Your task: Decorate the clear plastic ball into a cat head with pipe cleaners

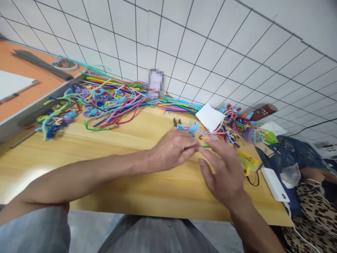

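My left hand (175,147) is over the middle of the wooden table (147,189), its fingers curled together in a pinch. Whatever it may hold is hidden. My right hand (223,168) is slightly smeared by motion, thumb and fingers apart, with its fingertips close to the left fingers. A thin green strip (206,146) shows just behind the two hands; I cannot tell whether either one touches it. Just beyond the left knuckles is a light-blue fuzzy winged shape (193,129), like a pipe-cleaner butterfly. Dark-handled pliers (175,122) lie beside it, partly hidden.
Bundles of coloured pipe cleaners (118,102) line the tiled wall. A white paper (210,117) lies near finished fuzzy pieces (234,117). At right are a yellow tool (247,161) with a black cord, a white power bank (275,184) and a person in leopard print (313,211).
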`<state>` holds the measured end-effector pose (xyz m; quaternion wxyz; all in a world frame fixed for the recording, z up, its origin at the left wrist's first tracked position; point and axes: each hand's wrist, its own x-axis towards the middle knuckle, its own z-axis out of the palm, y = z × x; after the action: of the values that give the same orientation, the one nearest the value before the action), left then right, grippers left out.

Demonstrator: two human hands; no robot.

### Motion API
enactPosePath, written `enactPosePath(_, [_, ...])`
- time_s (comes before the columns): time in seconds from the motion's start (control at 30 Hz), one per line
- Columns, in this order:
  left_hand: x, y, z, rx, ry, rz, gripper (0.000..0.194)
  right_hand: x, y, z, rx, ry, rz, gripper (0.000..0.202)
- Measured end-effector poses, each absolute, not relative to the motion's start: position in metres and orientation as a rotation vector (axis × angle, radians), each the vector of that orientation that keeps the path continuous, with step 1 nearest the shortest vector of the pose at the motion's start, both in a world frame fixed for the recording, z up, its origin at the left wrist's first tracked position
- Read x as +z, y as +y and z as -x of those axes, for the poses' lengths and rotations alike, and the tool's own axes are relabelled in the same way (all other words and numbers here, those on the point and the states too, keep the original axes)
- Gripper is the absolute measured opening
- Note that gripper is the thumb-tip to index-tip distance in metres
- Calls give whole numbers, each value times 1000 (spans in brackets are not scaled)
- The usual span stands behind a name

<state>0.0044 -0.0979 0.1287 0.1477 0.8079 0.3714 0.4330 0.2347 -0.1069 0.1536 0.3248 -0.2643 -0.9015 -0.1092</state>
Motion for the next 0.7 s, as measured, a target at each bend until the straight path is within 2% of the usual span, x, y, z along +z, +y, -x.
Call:
enactPosePath(0.1, [91, -110, -12, 1224, 988, -2120, 35, 135, -110, -222, -331, -2519, 719, 37])
enactPosePath(0.2, [66, -111, -9, 1223, 947, -1912, 27, 122, -103, -220, -230, -2573, 805, 16])
enactPosePath(0.33, [51, -107, -7, 1240, 953, -1815, 21, 115, -85, -220, 161, -2494, 916, 12])
enactPosePath(0.43, [41, -97, -3, 1342, 1049, -1687, 10, 114, -64, -220, 328, -2389, 995, 12])
enactPosePath(0.47, [37, -92, -1, 1397, 1116, -1644, 14, 115, -56, -220, 358, -2350, 1021, 12])
enactPosePath(0.5, [33, -86, 2, 1446, 1188, -1609, 25, 116, -50, -221, 382, -2313, 1054, 11])
enactPosePath(0.63, [15, -60, 11, 1428, 1264, -1605, 82, 125, -34, -221, 456, -2211, 1220, 10])
enactPosePath(0.7, [7, -47, 11, 1381, 1180, -1632, 95, 129, -31, -218, 482, -2184, 1271, 10])
